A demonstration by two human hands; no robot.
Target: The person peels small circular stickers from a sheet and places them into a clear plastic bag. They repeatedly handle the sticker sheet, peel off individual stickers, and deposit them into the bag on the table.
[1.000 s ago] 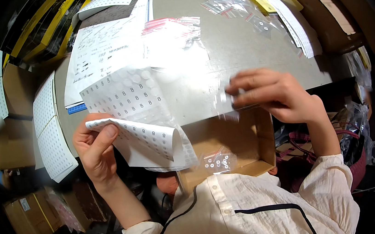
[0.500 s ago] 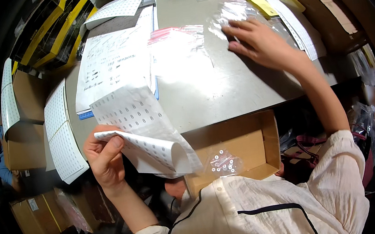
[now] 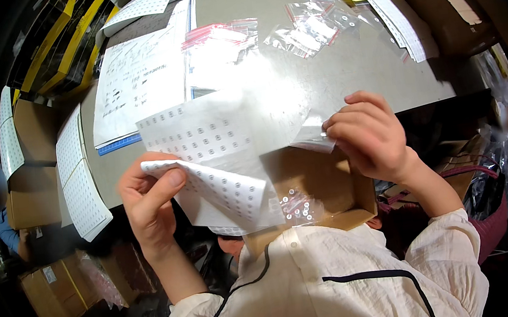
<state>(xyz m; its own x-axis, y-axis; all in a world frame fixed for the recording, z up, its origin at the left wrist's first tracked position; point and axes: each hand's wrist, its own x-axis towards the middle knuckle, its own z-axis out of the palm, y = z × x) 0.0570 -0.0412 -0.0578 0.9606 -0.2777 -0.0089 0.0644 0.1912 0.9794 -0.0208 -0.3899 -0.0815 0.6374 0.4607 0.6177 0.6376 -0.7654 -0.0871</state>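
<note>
My left hand [image 3: 153, 201] pinches a folded sheet of small printed labels [image 3: 223, 190] between thumb and fingers, and the sheet's loose part curls over the table edge. My right hand [image 3: 372, 135] holds a small clear plastic bag [image 3: 312, 133] by its edge, to the right of the sheet. Beneath both hands an open cardboard box [image 3: 334, 171] sits at the table's front edge, close to my body. In it lies a clear bag of small round white pieces [image 3: 298, 206].
Several small clear zip bags [image 3: 308, 30] lie spread on the grey table [image 3: 370, 76]. A stack of red-edged bags [image 3: 221, 34] rests beside written papers [image 3: 138, 78]. More label sheets [image 3: 385, 15] lie at right; others [image 3: 78, 178] hang at left. Another person's blue sleeve [image 3: 7, 236] shows far left.
My right hand has come back from the pile of bags toward my body, now with a small clear bag in it. The label sheet in my left hand has shifted slightly.
</note>
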